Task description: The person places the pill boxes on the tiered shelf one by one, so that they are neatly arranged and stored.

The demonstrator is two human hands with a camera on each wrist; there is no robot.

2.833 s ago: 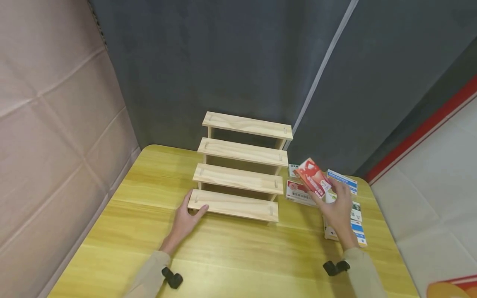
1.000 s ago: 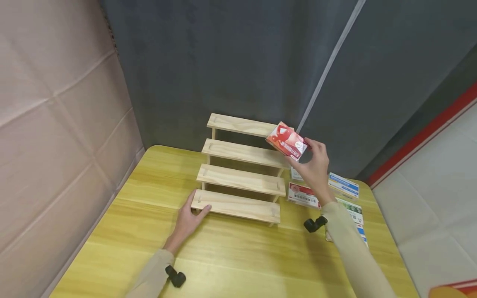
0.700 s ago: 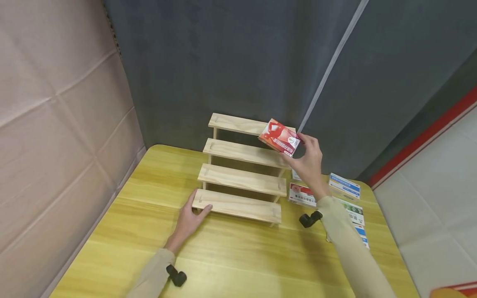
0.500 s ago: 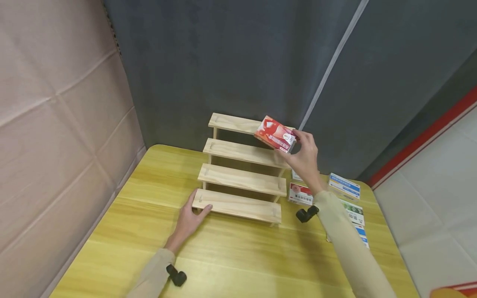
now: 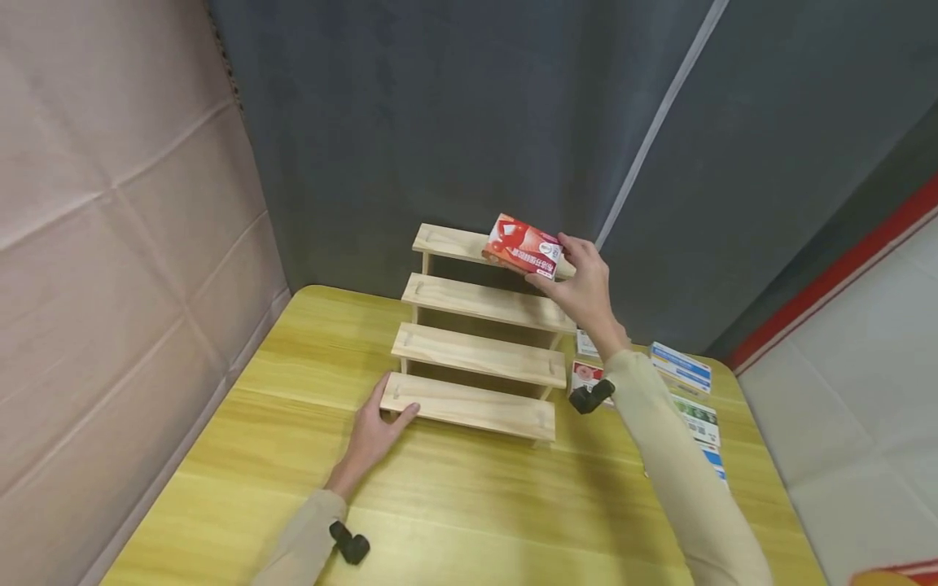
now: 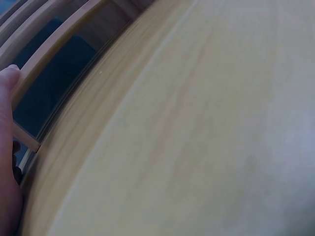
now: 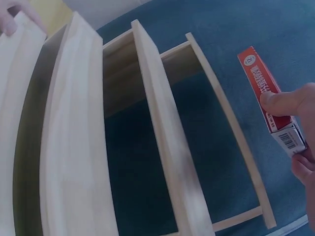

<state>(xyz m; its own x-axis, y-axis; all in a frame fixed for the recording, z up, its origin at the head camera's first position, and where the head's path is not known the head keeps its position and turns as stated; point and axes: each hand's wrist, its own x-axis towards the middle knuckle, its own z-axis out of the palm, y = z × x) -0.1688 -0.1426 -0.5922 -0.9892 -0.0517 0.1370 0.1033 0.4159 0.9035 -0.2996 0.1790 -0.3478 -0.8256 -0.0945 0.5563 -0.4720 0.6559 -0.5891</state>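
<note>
My right hand [image 5: 584, 286] pinches a red and white medicine box [image 5: 523, 246] by its right end, thumb in front. In the right wrist view the box [image 7: 268, 91] is apart from the top board of the wooden step rack [image 7: 231, 118], with the thumb on its red side. The tiered rack [image 5: 484, 299] stands at the back of the table. My left hand [image 5: 372, 431] grips the left end of its lowest board, thumb on the front edge and fingers behind. In the left wrist view only part of that hand [image 6: 7, 147] shows.
Right of the rack lie several medicine boxes: a red and white one [image 5: 586, 376], a blue and white one [image 5: 680, 366] and a green and white one [image 5: 696, 419]. The right arm partly hides them. A dark curtain [image 5: 440, 122] hangs behind the wooden table [image 5: 293, 366].
My right hand has carried the red box from above the boxes on the right, up and leftward to the rack's top board. My left hand keeps its grip on the lowest board.
</note>
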